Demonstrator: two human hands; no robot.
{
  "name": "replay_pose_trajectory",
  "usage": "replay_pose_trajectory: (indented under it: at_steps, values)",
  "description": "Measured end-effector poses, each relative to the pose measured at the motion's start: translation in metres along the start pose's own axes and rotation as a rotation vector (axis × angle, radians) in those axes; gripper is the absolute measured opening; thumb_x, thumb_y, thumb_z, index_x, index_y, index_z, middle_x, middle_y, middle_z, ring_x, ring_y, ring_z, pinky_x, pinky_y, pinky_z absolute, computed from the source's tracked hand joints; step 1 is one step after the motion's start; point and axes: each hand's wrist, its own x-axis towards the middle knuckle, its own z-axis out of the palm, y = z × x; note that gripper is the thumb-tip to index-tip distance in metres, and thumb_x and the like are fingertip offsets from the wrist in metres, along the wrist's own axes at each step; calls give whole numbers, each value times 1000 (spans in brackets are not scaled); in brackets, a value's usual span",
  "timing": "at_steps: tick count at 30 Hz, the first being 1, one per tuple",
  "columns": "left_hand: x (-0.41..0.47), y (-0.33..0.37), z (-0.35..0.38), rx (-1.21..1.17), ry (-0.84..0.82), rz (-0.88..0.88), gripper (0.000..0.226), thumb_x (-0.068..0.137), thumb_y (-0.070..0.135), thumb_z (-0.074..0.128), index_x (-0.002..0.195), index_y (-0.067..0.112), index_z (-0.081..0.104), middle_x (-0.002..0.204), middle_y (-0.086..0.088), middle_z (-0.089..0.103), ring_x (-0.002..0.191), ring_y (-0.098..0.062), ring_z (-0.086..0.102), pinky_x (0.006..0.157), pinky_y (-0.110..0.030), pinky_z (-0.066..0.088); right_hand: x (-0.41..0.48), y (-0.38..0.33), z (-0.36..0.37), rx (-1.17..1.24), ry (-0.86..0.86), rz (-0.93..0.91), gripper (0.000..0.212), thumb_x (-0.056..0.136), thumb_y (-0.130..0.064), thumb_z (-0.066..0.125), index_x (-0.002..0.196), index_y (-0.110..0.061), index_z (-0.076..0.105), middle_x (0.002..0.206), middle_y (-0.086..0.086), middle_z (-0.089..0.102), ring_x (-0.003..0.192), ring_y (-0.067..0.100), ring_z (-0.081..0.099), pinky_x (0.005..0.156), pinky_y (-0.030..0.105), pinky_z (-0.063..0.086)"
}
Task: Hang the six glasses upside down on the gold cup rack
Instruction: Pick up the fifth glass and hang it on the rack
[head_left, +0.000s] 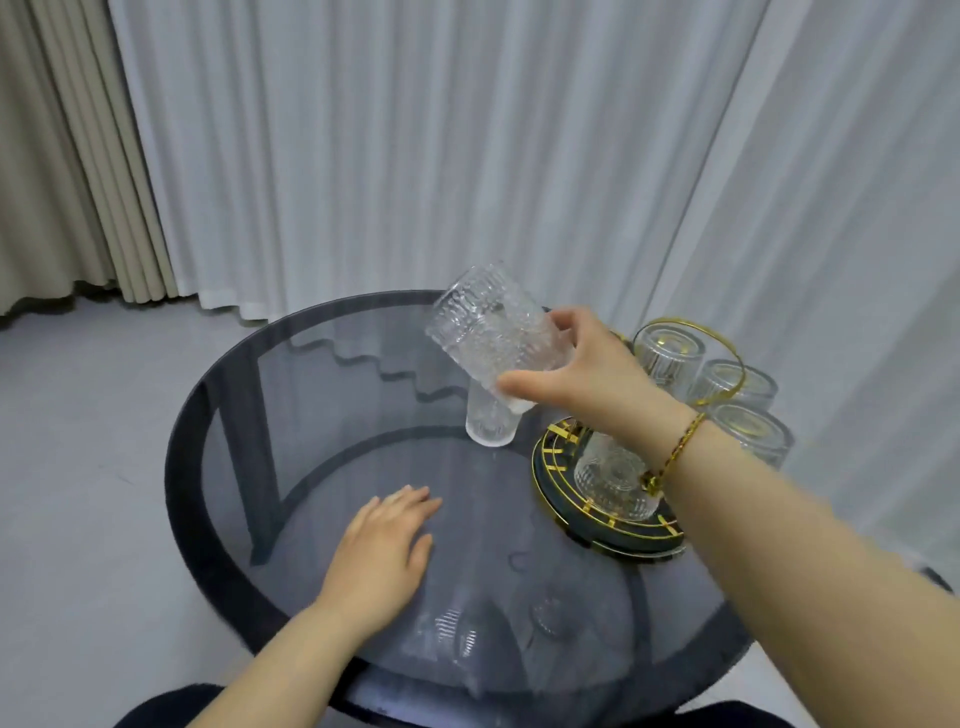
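My right hand (587, 371) grips a ribbed clear glass (491, 325), tilted with its base up and to the left, above the table. Right below it another ribbed glass (488, 423) stands on the table, left of the gold cup rack (566, 480). The rack has a round dark base with gold trim and a gold ring handle (730, 358). Several glasses hang upside down on it; one (615, 483) is at the front under my wrist and three (748, 389) are at the back right. My left hand (382, 551) lies flat on the glass tabletop, holding nothing.
The round smoked-glass table (322, 395) has a dark rim and dark legs showing through. The rack sits near its right edge. White sheer curtains (415, 156) hang close behind, beige drapes at the far left. Pale floor lies to the left.
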Motion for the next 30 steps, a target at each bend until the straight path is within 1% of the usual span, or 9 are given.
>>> replay_pose_trajectory:
  at_steps: [3,5,7,11,14,16,22,27,30]
  values:
    - [14,16,19,41,-142,70,43,94,23,37,136,25,29,152,7,21,139,-7,16,114,-26,6,4,4,-46,-104,65,32,67,56,-37,77,109,-21,40,87,-12,48,77,3,49,60,18,40]
    - [22,25,29,64,-204,103,46,94,24,36,138,26,23,153,7,18,139,-7,15,114,-28,6,9,6,-67,-165,84,44,71,54,-35,78,112,-16,43,99,-1,53,87,15,54,72,28,48]
    - [31,34,38,74,-242,137,50,94,24,36,140,27,17,154,7,14,140,-8,13,115,-30,6,17,7,-85,-218,97,49,72,54,-33,80,114,-13,46,103,2,53,92,19,54,80,33,47]
    - [44,49,52,101,-294,207,51,95,25,33,140,31,9,155,7,9,141,-10,9,115,-33,3,32,2,-107,-324,68,23,73,56,-29,79,119,-14,46,109,4,52,94,20,53,85,31,45]
    - [46,46,57,143,-318,238,51,96,27,29,140,33,5,155,8,7,141,-11,6,115,-34,2,41,1,-113,-393,-14,9,78,59,-28,78,126,-15,39,114,2,49,87,13,52,75,22,42]
    - [48,46,58,146,-317,261,52,96,27,29,140,34,3,155,8,5,141,-11,5,115,-33,2,47,3,-112,-442,-51,1,80,60,-28,78,127,-15,37,124,6,49,93,14,48,80,24,39]
    - [57,50,63,168,-373,299,47,96,28,27,139,34,10,155,7,5,141,-11,2,116,-34,0,60,11,-102,-549,-116,-18,76,63,-31,76,126,-12,38,131,9,47,95,14,44,83,24,35]
    - [59,48,65,170,-370,302,46,96,29,27,139,36,10,155,9,5,141,-11,3,116,-34,-1,68,16,-89,-594,-178,-34,76,65,-31,74,129,-12,36,136,8,44,119,22,44,87,23,31]
    - [59,47,65,169,-373,299,46,96,29,27,139,36,10,155,10,5,141,-10,3,116,-34,-2,70,22,-80,-621,-234,-33,77,67,-30,73,130,-10,34,138,8,42,124,23,40,95,27,33]
